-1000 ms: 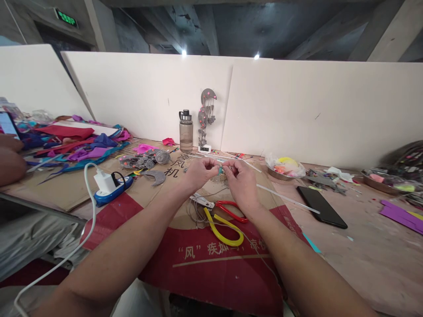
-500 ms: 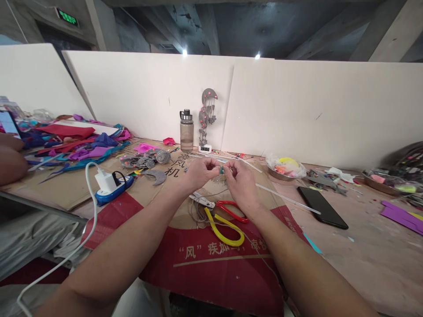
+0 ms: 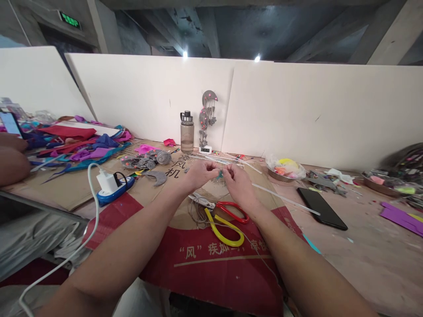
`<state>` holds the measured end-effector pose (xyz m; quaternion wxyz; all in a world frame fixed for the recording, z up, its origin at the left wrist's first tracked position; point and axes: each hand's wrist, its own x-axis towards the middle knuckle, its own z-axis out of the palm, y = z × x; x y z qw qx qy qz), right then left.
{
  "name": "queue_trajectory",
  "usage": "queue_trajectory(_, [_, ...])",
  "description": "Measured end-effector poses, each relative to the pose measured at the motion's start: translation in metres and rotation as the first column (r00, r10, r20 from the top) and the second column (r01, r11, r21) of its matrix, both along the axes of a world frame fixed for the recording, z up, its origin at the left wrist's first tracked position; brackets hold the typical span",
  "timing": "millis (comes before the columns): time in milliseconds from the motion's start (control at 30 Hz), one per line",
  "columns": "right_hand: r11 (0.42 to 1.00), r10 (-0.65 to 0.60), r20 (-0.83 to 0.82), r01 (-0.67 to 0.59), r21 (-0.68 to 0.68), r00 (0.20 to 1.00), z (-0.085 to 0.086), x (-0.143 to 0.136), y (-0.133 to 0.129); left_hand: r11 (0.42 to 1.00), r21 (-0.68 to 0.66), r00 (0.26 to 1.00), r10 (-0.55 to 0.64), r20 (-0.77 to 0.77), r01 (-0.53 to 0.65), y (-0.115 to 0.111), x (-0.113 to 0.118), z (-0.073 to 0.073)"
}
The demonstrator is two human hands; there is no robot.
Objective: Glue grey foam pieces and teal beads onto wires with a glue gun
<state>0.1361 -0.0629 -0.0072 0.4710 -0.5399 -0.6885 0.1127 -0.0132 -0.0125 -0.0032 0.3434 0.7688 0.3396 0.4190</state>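
My left hand (image 3: 202, 174) and my right hand (image 3: 238, 181) meet over the cardboard, fingertips pinched close together. Between them is a small green piece (image 3: 220, 175), too small to tell its kind. Just below the hands lie scissors (image 3: 228, 240) with one yellow and one red handle, their blades pointing left. Thin grey cord (image 3: 198, 212) is loosely coiled over the blades, and a strand trails across the handles. The printed cardboard sheet (image 3: 228, 281) lies under everything here.
A grey bottle (image 3: 187, 137) and a small white clock (image 3: 205, 150) stand at the back, near a grey moon-shaped hanging ornament (image 3: 209, 96). A black phone (image 3: 322, 208) lies right. A white charger (image 3: 107, 181) sits in a blue socket block (image 3: 116, 194) left, its cable hanging nearby.
Both hands stay pinched in nearly the same place. The green piece sits slightly lower and shows more between the fingertips. The scissors and cord have not moved.
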Motion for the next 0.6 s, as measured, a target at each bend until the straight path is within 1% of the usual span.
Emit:
queue_trajectory(167, [0.993,0.046,-0.067,-0.053,-0.103,0.997,0.0,0.002,0.004,0.996,-0.086,0.999,-0.013,0.03,0.016,-0.004,0.0,0.002])
queue_trajectory(267, [0.985,0.07,-0.08,-0.082,-0.153,0.994,-0.001,0.004,0.006,0.993,-0.114,0.999,-0.017,0.03,0.021,-0.003,0.0,0.001])
queue_trajectory(467, [0.991,0.066,-0.025,-0.069,-0.117,0.997,-0.007,0.006,0.01,0.993,-0.118,1.0,0.006,-0.029,-0.009,0.002,-0.002,-0.003])
queue_trajectory(600, [0.988,0.057,-0.016,-0.059,-0.144,0.998,-0.009,0.005,0.012,0.99,-0.138,0.998,-0.019,-0.055,0.011,0.005,-0.004,-0.006])
